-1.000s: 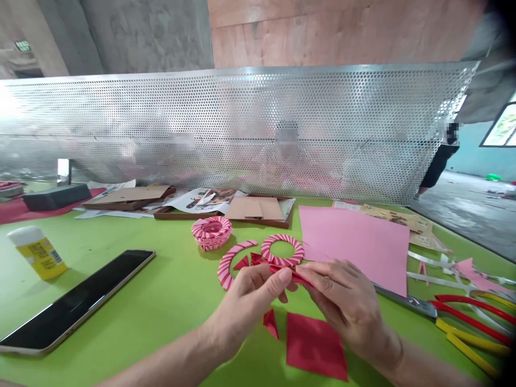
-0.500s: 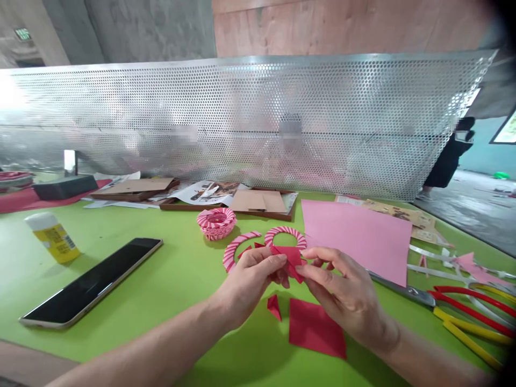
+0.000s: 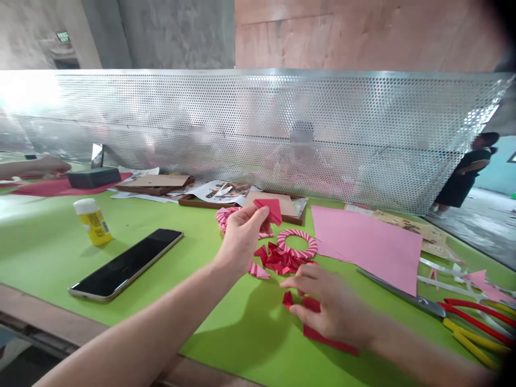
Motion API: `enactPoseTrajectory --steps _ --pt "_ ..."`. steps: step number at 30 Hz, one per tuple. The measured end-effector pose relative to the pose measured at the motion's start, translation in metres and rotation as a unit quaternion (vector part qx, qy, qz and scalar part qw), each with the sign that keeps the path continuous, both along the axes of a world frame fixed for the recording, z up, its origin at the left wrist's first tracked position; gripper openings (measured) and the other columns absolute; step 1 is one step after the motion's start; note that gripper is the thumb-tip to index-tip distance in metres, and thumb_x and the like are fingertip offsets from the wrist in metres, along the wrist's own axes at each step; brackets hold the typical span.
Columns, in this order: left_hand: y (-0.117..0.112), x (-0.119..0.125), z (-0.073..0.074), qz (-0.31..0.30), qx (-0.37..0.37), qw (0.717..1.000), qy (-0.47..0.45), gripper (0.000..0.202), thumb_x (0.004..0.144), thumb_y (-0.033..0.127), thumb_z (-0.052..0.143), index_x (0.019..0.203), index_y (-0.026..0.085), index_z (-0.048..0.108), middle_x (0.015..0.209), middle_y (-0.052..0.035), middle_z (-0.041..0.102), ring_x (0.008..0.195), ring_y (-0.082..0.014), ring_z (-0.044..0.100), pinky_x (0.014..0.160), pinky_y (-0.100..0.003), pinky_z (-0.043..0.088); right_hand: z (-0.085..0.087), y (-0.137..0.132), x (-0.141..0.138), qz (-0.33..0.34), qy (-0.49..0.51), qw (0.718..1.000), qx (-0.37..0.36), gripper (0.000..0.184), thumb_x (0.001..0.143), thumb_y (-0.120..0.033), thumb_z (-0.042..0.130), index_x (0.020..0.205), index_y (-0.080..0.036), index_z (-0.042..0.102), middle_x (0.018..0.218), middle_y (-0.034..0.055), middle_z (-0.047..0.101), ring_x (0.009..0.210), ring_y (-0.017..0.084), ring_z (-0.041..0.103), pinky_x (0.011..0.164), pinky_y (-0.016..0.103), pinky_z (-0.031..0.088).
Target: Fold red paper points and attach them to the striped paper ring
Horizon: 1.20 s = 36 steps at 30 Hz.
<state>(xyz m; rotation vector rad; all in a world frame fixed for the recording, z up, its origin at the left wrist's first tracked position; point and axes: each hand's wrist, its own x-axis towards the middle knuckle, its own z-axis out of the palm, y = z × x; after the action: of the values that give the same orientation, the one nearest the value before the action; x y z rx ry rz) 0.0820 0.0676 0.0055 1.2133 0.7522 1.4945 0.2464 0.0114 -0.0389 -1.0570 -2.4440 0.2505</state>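
Left hand (image 3: 241,239) pinches a folded red paper piece (image 3: 272,209) above a green tabletop (image 3: 226,317); the right hand (image 3: 330,306), thumb and fingers apart, reaches around a small folded red paper triangle (image 3: 287,300).

Whether the right hand touches the triangle or the one flat red paper sheet (image 3: 328,341) below is unclear. Beyond, two shallow brown wooden trays (image 3: 296,219) bear tan cardboard (image 3: 157,180). One complete pink-and-red striped paper ring (image 3: 298,233) sits just behind a heap of folded red paper pieces (image 3: 282,262), too jumbled to count. One large pink paper sheet (image 3: 371,242) lies right, beside one pair of red-and-yellow-handled scissors (image 3: 427,305); left, one black-screened phone (image 3: 127,263) near the tabletop's front edge, and one yellow glue stick (image 3: 94,226).
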Motion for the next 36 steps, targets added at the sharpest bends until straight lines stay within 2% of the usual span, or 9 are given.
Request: enactPoseTrajectory --steps 5,9,12,14,17,20,23,29,36 --pt "-0.004 -0.006 0.016 0.007 0.025 1.0 -0.01 0.013 0.071 0.019 0.055 0.06 0.013 0.058 0.053 0.002 0.054 0.048 -0.0066 0.044 0.051 -0.02 0.035 -0.004 0.001 -0.007 0.027 -0.005 0.999 0.042 0.013 0.077 -0.012 0.052 0.079 -0.018 0.062 0.074 0.0025 0.058 0.07 0.015 0.052 0.061 0.025 0.042" --pt "-0.005 -0.005 0.02 -0.009 0.051 0.999 -0.009 0.014 0.072 0.019 0.054 0.06 0.013 0.058 0.051 0.0025 0.052 0.048 -0.0069 0.044 0.051 -0.02 0.034 0.001 0.02 -0.003 -0.051 0.074 0.992 0.089 0.011 0.079 -0.016 0.052 0.082 -0.02 0.062 0.075 0.0031 0.06 0.069 0.015 0.055 0.062 0.025 0.045" --pt "-0.004 -0.002 0.018 -0.005 0.054 0.998 -0.008 0.015 0.073 0.02 0.053 0.06 0.014 0.059 0.051 0.0028 0.053 0.048 -0.0067 0.044 0.05 -0.02 0.034 0.001 0.044 -0.005 -0.078 0.089 0.986 0.116 0.012 0.08 -0.018 0.05 0.087 -0.02 0.061 0.079 0.0047 0.062 0.072 0.017 0.057 0.065 0.029 0.046" --pt "-0.004 -0.001 0.016 -0.006 0.048 0.999 -0.006 0.015 0.073 0.02 0.053 0.061 0.014 0.06 0.053 0.0026 0.054 0.048 -0.0067 0.044 0.05 -0.02 0.034 -0.001 0.057 -0.006 -0.08 0.09 0.985 0.125 0.014 0.078 -0.018 0.053 0.09 -0.021 0.061 0.083 0.0042 0.063 0.076 0.018 0.058 0.066 0.03 0.047" --pt "-0.004 0.002 0.01 -0.013 0.026 1.0 0.004 0.015 0.073 0.02 0.053 0.061 0.013 0.061 0.054 0.0015 0.056 0.047 -0.0071 0.044 0.049 -0.02 0.034 0.0 0.063 0.002 -0.078 0.089 0.984 0.131 0.022 0.077 -0.017 0.054 0.097 -0.023 0.059 0.081 0.0019 0.063 0.068 0.016 0.059 0.06 0.027 0.048" --pt "-0.005 0.007 0.003 -0.041 -0.016 0.999 0.015 0.015 0.071 0.02 0.054 0.06 0.012 0.062 0.051 0.0005 0.056 0.046 -0.0078 0.044 0.048 -0.021 0.033 0.006 0.054 0.02 -0.094 0.104 0.979 0.148 0.02 0.082 -0.017 0.046 0.098 -0.021 0.057 0.076 0.0025 0.061 0.064 0.015 0.057 0.054 0.026 0.047" --pt "-0.004 0.017 -0.006 -0.088 -0.064 0.994 0.021 0.018 0.071 0.019 0.055 0.055 0.011 0.06 0.048 -0.0011 0.056 0.044 -0.008 0.044 0.046 -0.021 0.032 0.013 0.04 0.034 -0.105 0.121 0.971 0.177 0.018 0.083 -0.019 0.044 0.099 -0.018 0.053 0.085 0.0057 0.058 0.073 0.017 0.056 0.061 0.029 0.048" --pt "-0.008 0.029 -0.025 -0.183 -0.125 0.975 0.011 0.02 0.071 0.022 0.057 0.054 0.011 0.057 0.049 -0.0002 0.054 0.045 -0.0077 0.043 0.047 -0.021 0.032 0.007 0.024 0.039 -0.002 0.078 0.951 0.298 0.021 0.08 -0.014 0.051 0.1 -0.019 0.05 0.097 0.0078 0.055 0.09 0.019 0.054 0.074 0.032 0.047" --pt "-0.017 0.028 -0.04 -0.221 -0.162 0.962 0.008 0.018 0.073 0.021 0.057 0.06 0.009 0.062 0.054 -0.0011 0.054 0.051 -0.0077 0.044 0.053 -0.021 0.034 -0.002 0.017 0.04 0.034 0.037 0.935 0.352 0.016 0.079 -0.01 0.051 0.092 -0.019 0.056 0.094 0.0074 0.055 0.086 0.019 0.052 0.072 0.035 0.046"
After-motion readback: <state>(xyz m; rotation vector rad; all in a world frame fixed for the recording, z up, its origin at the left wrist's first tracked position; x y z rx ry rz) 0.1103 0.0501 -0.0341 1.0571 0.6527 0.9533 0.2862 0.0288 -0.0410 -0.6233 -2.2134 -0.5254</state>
